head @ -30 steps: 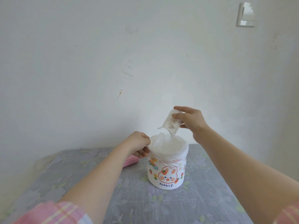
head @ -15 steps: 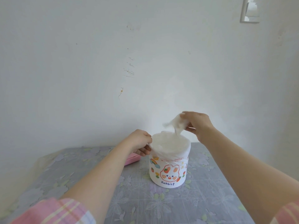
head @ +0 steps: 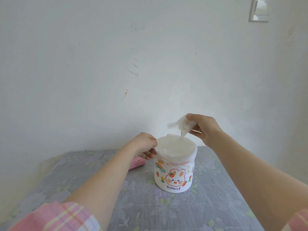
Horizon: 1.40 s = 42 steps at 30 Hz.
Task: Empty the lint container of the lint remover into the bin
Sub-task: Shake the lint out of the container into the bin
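Note:
A small white bin (head: 173, 177) with a rabbit print stands on the table, lined with a thin white bag. My right hand (head: 202, 126) holds the clear lint container (head: 182, 125) tilted mouth-down just above the bin's far right rim. My left hand (head: 145, 145) pinches the bag liner at the bin's left rim. The pink lint remover (head: 137, 163) lies on the table behind my left wrist, mostly hidden by it.
The table (head: 216, 197) has a grey floral cover and stands against a white wall (head: 100, 72). A light switch (head: 259, 10) is on the wall at the top right. Pink plaid sleeves show at the bottom corners.
My right hand has lowered the lint container toward the bin and tipped it further over. My left hand has stayed on the bin's rim.

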Each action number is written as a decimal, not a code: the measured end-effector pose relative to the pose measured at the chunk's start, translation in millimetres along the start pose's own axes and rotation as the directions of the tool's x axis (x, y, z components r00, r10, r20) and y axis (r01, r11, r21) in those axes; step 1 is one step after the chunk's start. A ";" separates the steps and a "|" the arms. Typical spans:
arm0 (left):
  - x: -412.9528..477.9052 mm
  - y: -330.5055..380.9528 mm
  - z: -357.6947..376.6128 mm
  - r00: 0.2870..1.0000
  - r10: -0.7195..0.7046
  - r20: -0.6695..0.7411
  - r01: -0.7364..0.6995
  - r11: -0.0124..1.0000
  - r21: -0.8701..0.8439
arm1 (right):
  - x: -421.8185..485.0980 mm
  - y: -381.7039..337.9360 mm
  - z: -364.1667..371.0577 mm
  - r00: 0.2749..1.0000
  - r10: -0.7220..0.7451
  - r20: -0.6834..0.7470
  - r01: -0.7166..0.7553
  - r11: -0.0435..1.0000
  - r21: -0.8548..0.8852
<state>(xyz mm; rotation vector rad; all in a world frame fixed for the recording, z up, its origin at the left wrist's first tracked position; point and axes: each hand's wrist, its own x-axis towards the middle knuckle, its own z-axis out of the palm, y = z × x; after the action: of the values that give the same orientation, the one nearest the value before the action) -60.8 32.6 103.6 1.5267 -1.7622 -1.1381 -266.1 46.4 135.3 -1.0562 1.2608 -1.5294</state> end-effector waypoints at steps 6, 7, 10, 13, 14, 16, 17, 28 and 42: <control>-0.6 0.6 -0.5 1.000 0.001 0.005 -0.001 1.000 0.002 | 0.3 7.3 3.9 0.998 -0.051 -0.027 0.047 0.991 -0.129; -0.9 0.8 -0.6 1.000 0.003 0.005 -0.003 1.000 0.004 | 0.2 6.9 4.0 0.998 -0.052 -0.019 0.049 0.991 -0.126; -0.2 0.5 -0.1 1.000 0.002 0.003 -0.002 1.000 0.001 | 0.0 6.5 4.9 0.999 -0.047 -0.026 0.043 0.991 -0.125; -0.1 0.0 -0.3 1.000 0.006 0.001 -0.006 1.000 -0.002 | -2.1 1.4 5.5 0.999 -0.014 0.030 0.015 1.000 -0.026; -0.1 -0.3 -0.3 1.000 0.005 -0.002 -0.005 1.000 -0.004 | -3.5 -0.7 5.7 0.998 0.000 0.065 -0.003 0.999 0.048; 0.1 -0.7 -0.2 1.000 0.006 -0.005 -0.006 1.000 -0.008 | -1.7 1.4 4.5 0.997 -0.029 0.078 0.030 1.000 -0.003; -0.2 -0.8 -0.4 1.000 0.007 -0.006 -0.007 1.000 -0.008 | 0.2 5.2 4.5 0.996 -0.064 0.058 0.072 0.986 -0.147; -0.5 0.4 -0.1 1.000 0.007 -0.008 -0.008 1.000 -0.006 | 4.4 16.3 1.2 0.997 -0.075 -0.005 0.071 0.963 -0.258; -2.3 -0.7 -1.2 1.000 0.010 -0.010 -0.010 1.000 -0.005 | 2.0 14.6 2.4 0.997 -0.074 -0.007 0.071 0.984 -0.163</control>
<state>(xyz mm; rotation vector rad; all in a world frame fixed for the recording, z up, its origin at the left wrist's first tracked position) -58.9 34.6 103.9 1.5162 -1.7570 -1.1274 -262.9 42.2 121.4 -1.2100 1.3886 -1.5097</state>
